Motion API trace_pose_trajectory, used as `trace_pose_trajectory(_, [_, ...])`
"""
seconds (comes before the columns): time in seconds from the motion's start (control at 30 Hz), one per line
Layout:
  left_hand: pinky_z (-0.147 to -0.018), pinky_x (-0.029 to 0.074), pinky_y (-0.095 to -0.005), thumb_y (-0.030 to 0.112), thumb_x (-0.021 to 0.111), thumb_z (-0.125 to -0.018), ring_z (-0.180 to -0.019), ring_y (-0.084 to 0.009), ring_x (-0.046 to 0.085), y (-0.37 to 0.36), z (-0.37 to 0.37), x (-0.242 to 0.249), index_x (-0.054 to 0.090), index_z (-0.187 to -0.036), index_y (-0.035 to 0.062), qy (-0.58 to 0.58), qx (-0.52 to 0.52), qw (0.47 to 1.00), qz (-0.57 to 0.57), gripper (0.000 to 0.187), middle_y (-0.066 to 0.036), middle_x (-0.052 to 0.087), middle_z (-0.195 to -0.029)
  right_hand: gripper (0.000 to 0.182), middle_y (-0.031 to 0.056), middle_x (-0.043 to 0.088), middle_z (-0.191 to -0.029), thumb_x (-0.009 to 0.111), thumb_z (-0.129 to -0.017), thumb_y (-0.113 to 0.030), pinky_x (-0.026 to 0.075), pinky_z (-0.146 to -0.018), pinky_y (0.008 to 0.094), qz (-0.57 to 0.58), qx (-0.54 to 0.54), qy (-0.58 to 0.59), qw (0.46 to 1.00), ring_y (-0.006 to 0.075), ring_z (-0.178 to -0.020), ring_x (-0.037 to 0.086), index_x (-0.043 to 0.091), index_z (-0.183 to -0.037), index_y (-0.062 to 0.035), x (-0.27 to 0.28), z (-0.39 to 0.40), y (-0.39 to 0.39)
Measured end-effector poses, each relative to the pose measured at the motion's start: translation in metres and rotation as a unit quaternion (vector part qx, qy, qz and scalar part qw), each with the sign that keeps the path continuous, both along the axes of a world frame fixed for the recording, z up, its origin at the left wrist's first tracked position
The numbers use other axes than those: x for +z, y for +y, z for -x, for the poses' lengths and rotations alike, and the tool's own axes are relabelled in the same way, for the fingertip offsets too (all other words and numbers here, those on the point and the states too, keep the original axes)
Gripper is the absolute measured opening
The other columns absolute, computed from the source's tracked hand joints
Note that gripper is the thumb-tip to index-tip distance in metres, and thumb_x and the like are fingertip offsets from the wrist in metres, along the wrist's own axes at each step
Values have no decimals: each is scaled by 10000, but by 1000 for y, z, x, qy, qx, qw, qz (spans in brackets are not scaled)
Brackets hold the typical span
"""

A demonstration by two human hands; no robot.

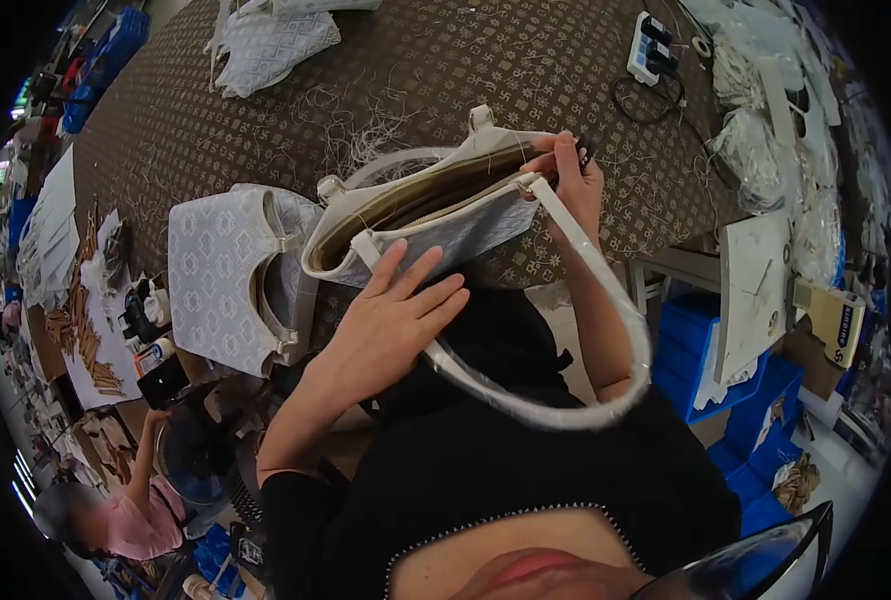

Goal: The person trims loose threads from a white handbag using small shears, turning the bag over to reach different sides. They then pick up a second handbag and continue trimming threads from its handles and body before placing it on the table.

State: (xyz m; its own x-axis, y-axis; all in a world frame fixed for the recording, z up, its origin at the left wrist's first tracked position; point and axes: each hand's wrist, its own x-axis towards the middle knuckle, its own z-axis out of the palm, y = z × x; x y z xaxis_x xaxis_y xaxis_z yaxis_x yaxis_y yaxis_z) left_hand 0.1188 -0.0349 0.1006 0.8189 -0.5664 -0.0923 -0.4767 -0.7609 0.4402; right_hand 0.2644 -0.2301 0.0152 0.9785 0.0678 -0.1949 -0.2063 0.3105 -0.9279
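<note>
A pale grey-and-white patterned handbag [485, 228] stands on the table edge in front of me, its zipped mouth gaping and its brown lining showing. My left hand [390, 322] lies with spread fingers against the bag's near side, below a strap tab. At the bag's right end, my right hand [573, 182] has thumb and fingers closed on the rim. A small dark object [586, 152] peeks out by those fingertips. One white strap [620, 300] loops toward me over my right forearm; the other strap [395, 160] lies behind the bag.
A second patterned bag [227, 275] lies to the left. Loose threads [365, 130] litter the brown patterned table [525, 70]. Fabric pieces [280, 45] lie at the back, a power strip [651, 48] at the back right. Blue bins [690, 340] stand right; a person in pink [145, 515] is lower left.
</note>
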Motion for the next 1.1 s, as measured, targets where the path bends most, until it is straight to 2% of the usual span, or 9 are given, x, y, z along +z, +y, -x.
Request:
trace_pose_trajectory(0.33, [-1063, 143, -518, 149, 544, -745, -1211, -271, 388, 15, -14, -81, 482, -1194, 55, -152, 120, 950, -244, 463, -88, 473, -1244, 332, 64, 631, -668, 432, -945, -327, 426, -518, 214, -29, 1, -37, 999, 78, -534, 520, 548, -901, -19, -26, -28, 17])
trace_pose_trajectory(0.47, [-1028, 258, -463, 152, 570, -801, -1150, -246, 455, -2, -20, -40, 453, -1236, 43, 59, 76, 994, -49, 463, -95, 504, -1228, 323, 86, 610, -651, 418, -950, -315, 463, -538, 261, -20, 7, -49, 999, 129, -553, 558, 526, -904, -15, -25, -15, 10])
trace_pose_trajectory(0.5, [-976, 325, -416, 247, 541, -845, -1076, -222, 500, -9, -24, -36, 467, -1204, 18, 282, 128, 939, 152, 433, -84, 546, -1157, 308, 100, 590, -644, 414, -952, -302, 498, -569, 302, -8, 12, -54, 998, 175, -589, 593, 513, -905, -15, -21, -3, 6])
trace_pose_trajectory(0.53, [-924, 391, -369, 341, 512, -889, -1003, -197, 546, -16, -26, -36, 480, -1173, -8, 479, 168, 792, 339, 451, -72, 587, -1086, 303, 92, 572, -624, 399, -957, -292, 487, -585, 282, -13, 22, -47, 999, 165, -581, 582, 495, -866, -19, -16, 10, 6])
trace_pose_trajectory(0.57, [-810, 453, -298, 389, 426, -930, -911, -155, 578, -23, -22, -44, 490, -1159, -15, 517, 170, 696, 468, 469, -87, 601, -1057, 300, 93, 570, -624, 390, -960, -285, 489, -581, 283, 1, 50, -96, 994, 162, -578, 579, 484, -849, -23, -14, 21, 5])
trace_pose_trajectory(0.6, [-810, 453, -298, 389, 426, -930, -911, -155, 578, -31, -21, -45, 490, -1159, -15, 522, 171, 690, 471, 469, -87, 601, -1057, 299, 94, 568, -624, 381, -963, -279, 491, -577, 284, 14, 77, -143, 987, 159, -574, 576, 473, -832, -26, -12, 34, 4])
trace_pose_trajectory(0.67, [-773, 465, -298, 407, 403, -932, -889, -165, 582, -47, -18, -48, 494, -1160, 2, 568, 243, 465, 635, 473, -96, 595, -1053, 295, 105, 578, -640, 369, -965, -283, 495, -571, 283, -6, 110, -141, 984, 159, -586, 581, 453, -847, -27, -8, 61, 4])
trace_pose_trajectory(0.7, [-749, 481, -305, 386, 434, -913, -874, -202, 598, -53, -13, -57, 474, -1188, -3, 572, 260, 425, 652, 478, -120, 590, -1053, 294, 109, 582, -647, 369, -964, -290, 496, -567, 284, -7, 126, -147, 981, 158, -589, 581, 450, -865, -25, -8, 69, 2])
trace_pose_trajectory(1.1, [-707, 483, -261, 210, 611, -832, -861, -156, 597, -70, 12, -67, 488, -1133, -24, 520, 298, 523, 606, 400, -134, 615, -1011, 290, 125, 632, -745, 399, -957, -284, 485, -557, 238, -7, 172, -65, 983, 135, -654, 607, 505, -941, -14, -25, 90, -18])
